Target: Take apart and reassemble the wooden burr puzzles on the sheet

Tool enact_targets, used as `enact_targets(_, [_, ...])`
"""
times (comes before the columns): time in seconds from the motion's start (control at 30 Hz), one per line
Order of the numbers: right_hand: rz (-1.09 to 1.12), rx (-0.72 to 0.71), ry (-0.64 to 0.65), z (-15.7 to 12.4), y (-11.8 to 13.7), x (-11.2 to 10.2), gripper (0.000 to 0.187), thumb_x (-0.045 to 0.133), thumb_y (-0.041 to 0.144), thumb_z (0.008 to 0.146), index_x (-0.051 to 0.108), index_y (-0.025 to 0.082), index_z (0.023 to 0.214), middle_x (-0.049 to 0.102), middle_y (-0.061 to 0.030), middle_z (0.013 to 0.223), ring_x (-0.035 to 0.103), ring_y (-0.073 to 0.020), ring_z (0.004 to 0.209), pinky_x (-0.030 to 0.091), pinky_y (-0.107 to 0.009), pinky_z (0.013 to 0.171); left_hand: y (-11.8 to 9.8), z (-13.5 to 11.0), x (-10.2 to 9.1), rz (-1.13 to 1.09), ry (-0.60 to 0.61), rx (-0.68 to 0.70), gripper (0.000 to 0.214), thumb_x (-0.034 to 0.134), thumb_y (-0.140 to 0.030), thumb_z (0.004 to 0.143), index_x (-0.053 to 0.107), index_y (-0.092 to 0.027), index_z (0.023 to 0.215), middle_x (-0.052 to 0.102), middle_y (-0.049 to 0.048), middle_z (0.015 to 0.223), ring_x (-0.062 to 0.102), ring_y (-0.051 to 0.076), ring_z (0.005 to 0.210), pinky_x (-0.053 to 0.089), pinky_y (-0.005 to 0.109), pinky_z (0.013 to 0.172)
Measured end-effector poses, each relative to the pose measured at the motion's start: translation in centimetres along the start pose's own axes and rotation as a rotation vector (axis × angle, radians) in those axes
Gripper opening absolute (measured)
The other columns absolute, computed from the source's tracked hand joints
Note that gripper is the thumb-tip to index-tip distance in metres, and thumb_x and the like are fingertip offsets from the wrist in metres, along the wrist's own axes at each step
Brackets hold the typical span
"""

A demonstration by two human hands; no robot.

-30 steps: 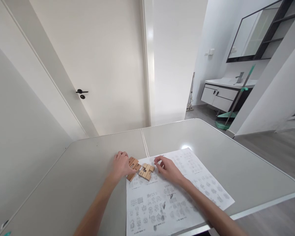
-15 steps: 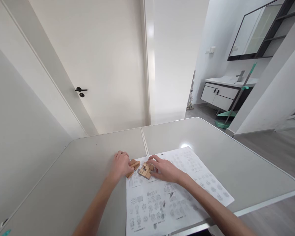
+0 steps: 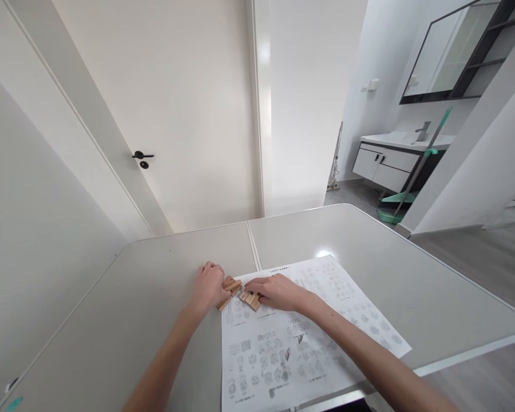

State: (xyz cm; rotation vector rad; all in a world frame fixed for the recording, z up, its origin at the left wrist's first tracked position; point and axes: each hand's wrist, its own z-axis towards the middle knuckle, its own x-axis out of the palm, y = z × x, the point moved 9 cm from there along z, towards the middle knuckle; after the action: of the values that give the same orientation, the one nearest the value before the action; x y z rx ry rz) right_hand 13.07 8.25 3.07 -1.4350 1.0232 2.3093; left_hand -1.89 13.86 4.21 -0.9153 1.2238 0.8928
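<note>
Two small groups of notched wooden puzzle pieces lie side by side at the upper left corner of a printed paper sheet [image 3: 317, 337]. My left hand [image 3: 209, 287] is curled around the left group, a few loose wooden pieces [image 3: 232, 286], with its thumb against them. My right hand [image 3: 278, 290] lies over the right group, an interlocked wooden block assembly [image 3: 251, 300], and its fingers cover the far and right parts of it. The two groups are nearly touching. Rows of small grey diagrams cover the sheet.
The sheet lies on a pale grey folding table [image 3: 175, 252] with a seam down its middle. Beyond the table stands a white door with a black handle [image 3: 142, 155]. To the right are a washbasin cabinet [image 3: 381, 163] and a green dustpan [image 3: 388, 216].
My right hand has moved left and closed down over the block assembly, hiding more of it. The assembly has shifted slightly left. My left hand has hardly moved.
</note>
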Motion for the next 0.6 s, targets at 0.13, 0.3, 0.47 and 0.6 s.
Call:
enact_targets(0.13, [-0.029,-0.022,0.041,0.8,0.3,0.6,0.05,0.057,0.005,0.082,0.068,0.034,0.12,0.077,0.0009,0.113,0.072,-0.0216,0.088,0.04,-0.025,0.063,0.8,-0.2,-0.1,0.0,0.004,-0.024,0.028,0.075,-0.028,0.066,0.054,-0.023,0.048,0.07,0.0115,0.078,0.06,0.038,0.102,0.045,0.047,0.087])
enact_targets(0.3, [-0.088,-0.045,0.088,1.7,0.9,1.0,0.046,0.055,0.005,0.086,0.067,0.031,0.122,0.078,-0.0002,0.11,0.072,-0.0202,0.086,0.037,-0.025,0.06,1.4,-0.6,-0.8,0.021,0.062,-0.066,0.021,0.076,-0.025,0.063,0.058,-0.022,0.052,0.073,0.0106,0.087,0.06,0.036,0.107,0.044,0.045,0.092])
enact_targets(0.47, [-0.106,-0.065,0.134,2.6,1.5,1.5,0.043,0.055,0.007,0.089,0.065,0.028,0.126,0.076,-0.0016,0.116,0.071,-0.0196,0.09,0.039,-0.025,0.061,1.7,-1.1,-1.9,0.102,0.155,-0.136,0.012,0.071,-0.02,0.067,0.064,-0.021,0.057,0.075,0.0107,0.096,0.06,0.033,0.113,0.043,0.042,0.095])
enact_targets(0.6, [-0.11,-0.081,0.129,3.4,2.2,1.6,0.042,0.055,0.006,0.09,0.066,0.026,0.124,0.076,-0.0018,0.115,0.071,-0.0198,0.089,0.04,-0.026,0.062,1.7,-1.2,-3.4,0.121,0.168,-0.168,0.01,0.07,-0.019,0.066,0.066,-0.022,0.058,0.076,0.0109,0.096,0.06,0.034,0.115,0.043,0.04,0.094])
